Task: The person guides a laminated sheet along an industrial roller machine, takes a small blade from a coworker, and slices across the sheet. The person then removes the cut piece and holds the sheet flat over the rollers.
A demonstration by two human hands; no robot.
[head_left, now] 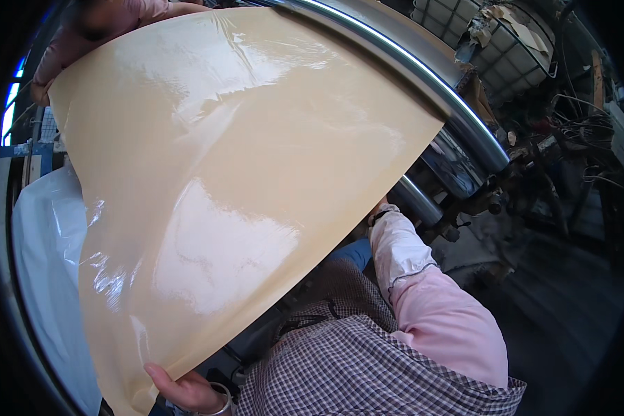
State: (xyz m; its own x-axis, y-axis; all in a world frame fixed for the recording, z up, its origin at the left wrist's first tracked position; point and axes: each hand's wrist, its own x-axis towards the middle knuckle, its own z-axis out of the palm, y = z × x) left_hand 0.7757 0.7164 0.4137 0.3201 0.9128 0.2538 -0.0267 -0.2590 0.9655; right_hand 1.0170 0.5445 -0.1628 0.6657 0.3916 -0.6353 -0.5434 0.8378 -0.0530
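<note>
The left hand [180, 390] is pinching the lower edge of a large glossy tan plastic sheet [229, 180], fingers closed on it. The sheet is spreading upward across a shiny steel roller [423, 76]. The right hand is hiding behind the sheet's right edge; its grip I cannot tell. Open floor is lying at right.

We record a checked shirt [353, 360] in brown and white across the near torso; a pink oversleeve [451, 319] on the right arm, its paler cuff gathered at the wrist; a thin metal bangle [218, 405] at the left hand [180, 388].
</note>
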